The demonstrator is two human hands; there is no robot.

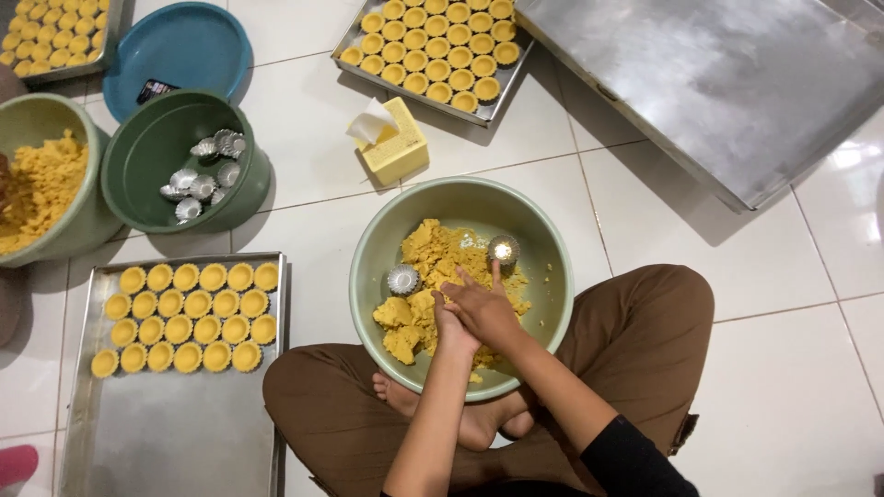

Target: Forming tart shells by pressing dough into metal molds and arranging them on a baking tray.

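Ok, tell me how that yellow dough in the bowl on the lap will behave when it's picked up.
The yellow dough lies in rough, cracked lumps, so it will probably crumble rather than stretch. Loose crumbs against the bowl wall suggest bits will drop off. It looks dense and matte, so likely soft and heavy for its size, not slippery under the hands.

We are looking through a single head-worn camera, facing almost straight down from above a seated person's lap. It is sitting fairly close to the light green bowl (460, 198) and taking in the tiled floor (792, 368) around it.
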